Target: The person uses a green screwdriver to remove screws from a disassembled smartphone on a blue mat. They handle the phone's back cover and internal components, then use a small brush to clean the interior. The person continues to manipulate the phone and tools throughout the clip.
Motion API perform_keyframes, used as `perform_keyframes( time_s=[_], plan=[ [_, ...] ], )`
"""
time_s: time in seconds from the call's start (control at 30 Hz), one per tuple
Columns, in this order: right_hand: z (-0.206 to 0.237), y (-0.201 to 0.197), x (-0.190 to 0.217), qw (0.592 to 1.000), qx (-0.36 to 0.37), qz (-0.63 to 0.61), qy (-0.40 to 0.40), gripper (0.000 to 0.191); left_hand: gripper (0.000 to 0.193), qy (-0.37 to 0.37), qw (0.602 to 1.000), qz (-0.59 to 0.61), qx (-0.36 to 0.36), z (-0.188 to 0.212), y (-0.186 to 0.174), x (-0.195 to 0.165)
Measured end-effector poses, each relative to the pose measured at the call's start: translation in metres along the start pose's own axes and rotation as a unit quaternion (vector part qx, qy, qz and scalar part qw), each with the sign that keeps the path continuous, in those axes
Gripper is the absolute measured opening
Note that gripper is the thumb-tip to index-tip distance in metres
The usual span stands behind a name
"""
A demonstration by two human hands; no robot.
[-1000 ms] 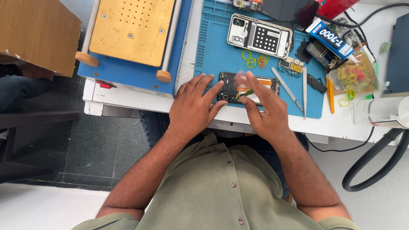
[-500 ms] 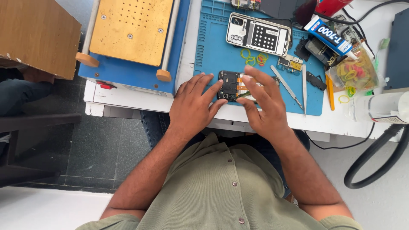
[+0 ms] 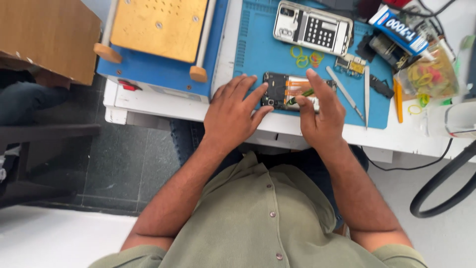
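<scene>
An opened phone with bare circuit board and orange flex strips lies on the blue work mat. My left hand rests flat with fingers spread, its fingertips touching the phone's left end. My right hand is at the phone's right end. Its thumb and fingers pinch a thin green tool whose tip lies over the board, and its index finger points up.
A phone back frame, coloured rubber bands, small loose parts, metal tweezers, an orange tool and a glue tube lie on the mat. A blue machine with a gold plate stands left. A black hose hangs right.
My right hand has lifted its fingers off the phone's right half, so the green tool and the board now show. The left hand stays at the phone's left end.
</scene>
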State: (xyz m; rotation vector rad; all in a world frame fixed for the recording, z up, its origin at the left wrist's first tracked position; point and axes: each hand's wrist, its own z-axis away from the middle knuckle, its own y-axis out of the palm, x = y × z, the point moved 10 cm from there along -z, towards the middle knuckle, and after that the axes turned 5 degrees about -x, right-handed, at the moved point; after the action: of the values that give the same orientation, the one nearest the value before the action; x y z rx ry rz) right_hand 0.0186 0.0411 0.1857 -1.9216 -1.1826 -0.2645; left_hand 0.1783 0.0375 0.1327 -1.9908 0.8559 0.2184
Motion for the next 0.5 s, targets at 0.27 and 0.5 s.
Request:
perform_keyframes(
  time_s=[0.27,0.5],
  plan=[
    [0.003,-0.006,0.006,0.999,0.011,0.045,-0.007,0.048,0.048,0.003,1.000,-0.001,-0.005,0.000,-0.003,-0.006],
    [0.007,-0.014,0.008,0.999,-0.027,0.043,0.000,0.054,0.048,0.003,1.000,-0.003,-0.008,0.004,-0.003,-0.008]
  ],
)
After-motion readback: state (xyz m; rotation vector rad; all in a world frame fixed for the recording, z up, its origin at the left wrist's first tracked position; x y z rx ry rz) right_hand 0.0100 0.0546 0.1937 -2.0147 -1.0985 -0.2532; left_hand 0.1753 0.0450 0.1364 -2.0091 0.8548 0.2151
